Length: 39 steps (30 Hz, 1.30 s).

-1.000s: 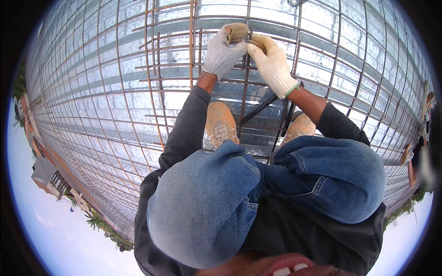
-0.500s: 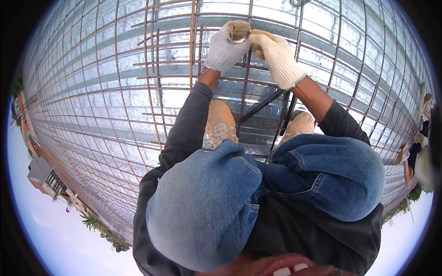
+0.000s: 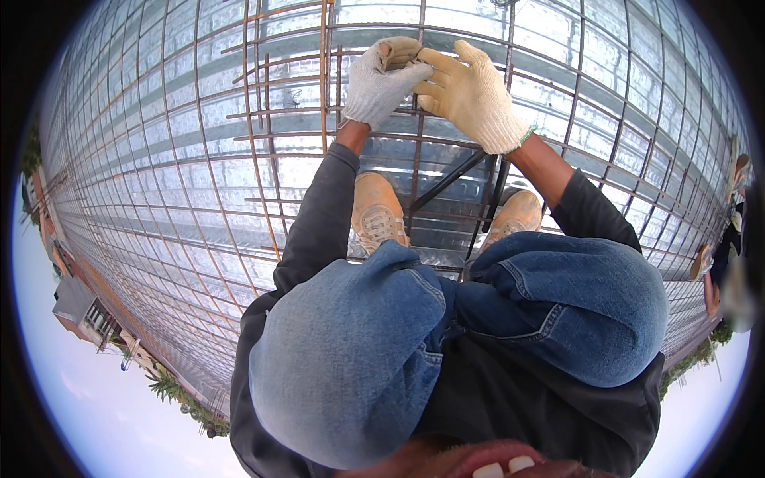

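My left hand, in a greyish-white knit glove, is closed just above the bar mesh, its fingers curled and thumb reaching right. What lies in its pinch is too small to make out. Close on its right is my right hand, in a cream glove with a green-edged cuff. Its fingers are spread, with the tips by the left thumb and fingertips. Both hands are over a crossing of the steel rebar mesh. A dark slanting bar lies below them, between my feet.
Ribbed shiny metal decking shows beneath the mesh. My tan shoes stand on either side of the dark bars. Several short rebar ends stick out left of my hands. Another person's shoe is at the far right.
My right hand's fingers have gone from a pinch to spread apart. Both hands sit slightly further left in the picture, and the view has shifted a little.
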Motion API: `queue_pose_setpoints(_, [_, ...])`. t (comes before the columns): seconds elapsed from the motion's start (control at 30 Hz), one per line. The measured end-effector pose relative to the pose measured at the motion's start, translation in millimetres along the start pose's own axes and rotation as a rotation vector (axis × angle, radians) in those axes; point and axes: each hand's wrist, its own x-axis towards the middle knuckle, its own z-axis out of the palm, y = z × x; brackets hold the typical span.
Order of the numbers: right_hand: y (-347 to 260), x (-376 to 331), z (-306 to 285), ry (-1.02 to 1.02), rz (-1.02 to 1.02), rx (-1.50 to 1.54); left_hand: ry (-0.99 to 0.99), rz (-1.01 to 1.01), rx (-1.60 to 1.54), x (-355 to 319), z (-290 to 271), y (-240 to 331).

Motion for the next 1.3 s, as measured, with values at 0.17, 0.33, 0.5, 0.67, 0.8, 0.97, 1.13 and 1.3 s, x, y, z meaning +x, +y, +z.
queue_pose_setpoints(0.17, [-4,-1,2,-0.024,-0.016,0.066,0.042,-0.05,-0.085,5,1,-7])
queue_pose_setpoints(0.33, [-5,-1,12,0.008,-0.032,-0.197,0.098,-0.009,-0.144,5,2,-11])
queue_pose_setpoints(0.5, [5,6,12,0.003,-0.056,-0.24,0.081,-0.09,-0.149,4,-2,-9])
queue_pose_setpoints(0.67, [4,4,10,-0.051,-0.057,-0.192,0.104,-0.088,-0.132,9,-2,-5])
queue_pose_setpoints(0.8, [5,-7,20,-0.011,-0.082,0.022,0.107,-0.192,-0.005,18,-1,5])
queue_pose_setpoints(0.97, [9,-9,18,0.185,-0.129,0.048,0.16,-0.111,0.281,19,12,15])
queue_pose_setpoints(1.13, [18,-8,7,0.402,-0.43,-0.953,0.252,-0.031,0.118,13,26,6])
queue_pose_setpoints(1.3, [17,-3,6,0.406,-0.372,-1.116,0.234,-0.186,-0.177,8,24,-3])
